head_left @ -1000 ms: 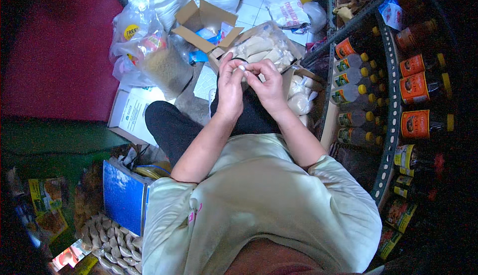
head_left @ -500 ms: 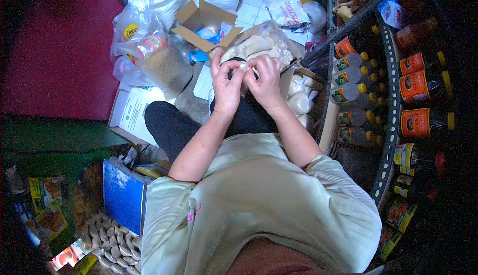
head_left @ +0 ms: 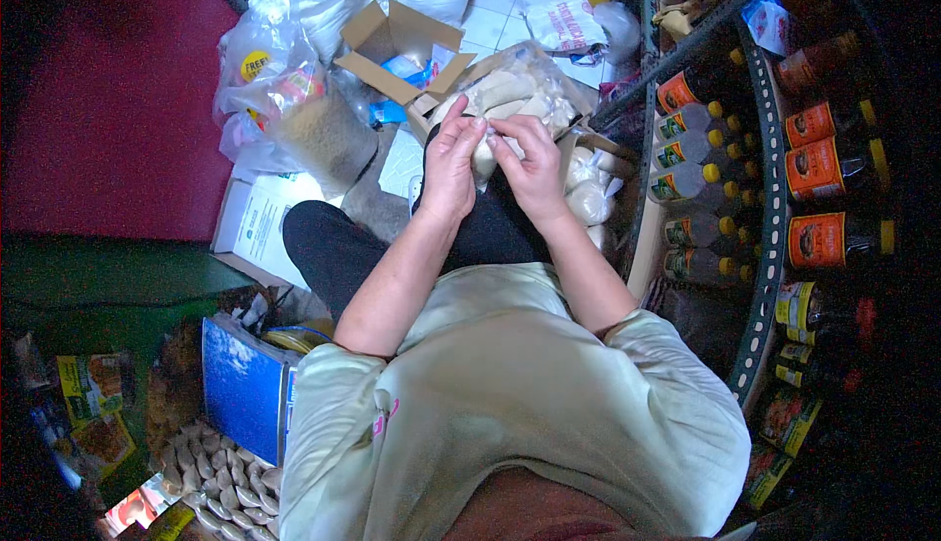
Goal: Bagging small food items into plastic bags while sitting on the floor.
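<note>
My left hand [head_left: 454, 161] and my right hand [head_left: 529, 162] come together over my lap, thumbs and fingertips pinched close to each other. A small clear plastic bag [head_left: 483, 163] with pale contents hangs between them; its top is at my fingertips, which partly cover it. Just beyond my hands stands an open carton [head_left: 580, 100] lined with clear plastic, with filled pale plastic bags [head_left: 510, 92] heaped in it. Right of my right hand, more round white-filled bags [head_left: 590, 188] sit in another box.
A large clear bag of tan grains [head_left: 326, 139] stands ahead on the left, beside an open cardboard box [head_left: 400, 46]. Metal shelving [head_left: 769, 247] with several bottles [head_left: 816, 171] runs along my right. Near my left elbow is a blue box [head_left: 242, 384], with small filled packets [head_left: 221, 477] behind it.
My raised left fingers have come in and my hands have turned slightly. The pale bag now shows hanging between them, where before only a small white bit showed at the fingertips.
</note>
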{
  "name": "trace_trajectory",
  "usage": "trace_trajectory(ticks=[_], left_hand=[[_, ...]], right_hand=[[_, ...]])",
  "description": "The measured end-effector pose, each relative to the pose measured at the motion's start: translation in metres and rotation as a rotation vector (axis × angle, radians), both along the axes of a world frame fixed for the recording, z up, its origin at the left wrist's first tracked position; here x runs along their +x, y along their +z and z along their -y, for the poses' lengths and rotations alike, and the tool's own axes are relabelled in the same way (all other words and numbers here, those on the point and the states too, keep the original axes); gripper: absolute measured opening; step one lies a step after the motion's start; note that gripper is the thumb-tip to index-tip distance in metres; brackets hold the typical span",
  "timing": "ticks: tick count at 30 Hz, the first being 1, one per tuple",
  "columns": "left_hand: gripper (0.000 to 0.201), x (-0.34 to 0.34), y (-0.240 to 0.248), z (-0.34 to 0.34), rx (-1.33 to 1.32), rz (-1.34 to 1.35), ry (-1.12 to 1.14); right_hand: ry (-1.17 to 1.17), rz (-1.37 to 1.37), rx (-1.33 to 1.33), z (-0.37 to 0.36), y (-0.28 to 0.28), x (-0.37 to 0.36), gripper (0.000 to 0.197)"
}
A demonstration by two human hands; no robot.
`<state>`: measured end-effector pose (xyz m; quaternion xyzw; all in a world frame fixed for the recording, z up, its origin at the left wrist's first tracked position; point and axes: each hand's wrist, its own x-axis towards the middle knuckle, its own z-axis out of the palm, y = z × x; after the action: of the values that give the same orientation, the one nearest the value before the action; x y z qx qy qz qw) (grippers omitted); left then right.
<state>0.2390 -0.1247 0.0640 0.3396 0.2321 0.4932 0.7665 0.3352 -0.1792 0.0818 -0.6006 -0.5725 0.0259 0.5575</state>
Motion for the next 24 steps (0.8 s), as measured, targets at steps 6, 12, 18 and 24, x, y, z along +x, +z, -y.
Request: trace_trajectory(ticks=[6, 12, 18, 24], left_hand=[[0.007, 0.001, -0.009, -0.007, -0.013, -0.025, -0.006], [0.013, -0.002, -0.001, -0.008, 0.223, -0.242, 0.047], [0.021, -0.003, 0.007, -0.011, 0.454, -0.388, -0.111], [0.021, -0.012, 0.021, -0.010, 0.337, -0.456, -0.115]], right_hand=[[0.025, 0.182, 0.041, -0.007, 0.006, -0.002, 0.014], [0.108, 0.245, 0.053, -0.015, 0.012, 0.006, 0.013], [0.115, 0.265, 0.094, -0.025, 0.041, 0.022, 0.016], [0.152, 0.000, 0.047, -0.033, 0.023, 0.020, 0.013]])
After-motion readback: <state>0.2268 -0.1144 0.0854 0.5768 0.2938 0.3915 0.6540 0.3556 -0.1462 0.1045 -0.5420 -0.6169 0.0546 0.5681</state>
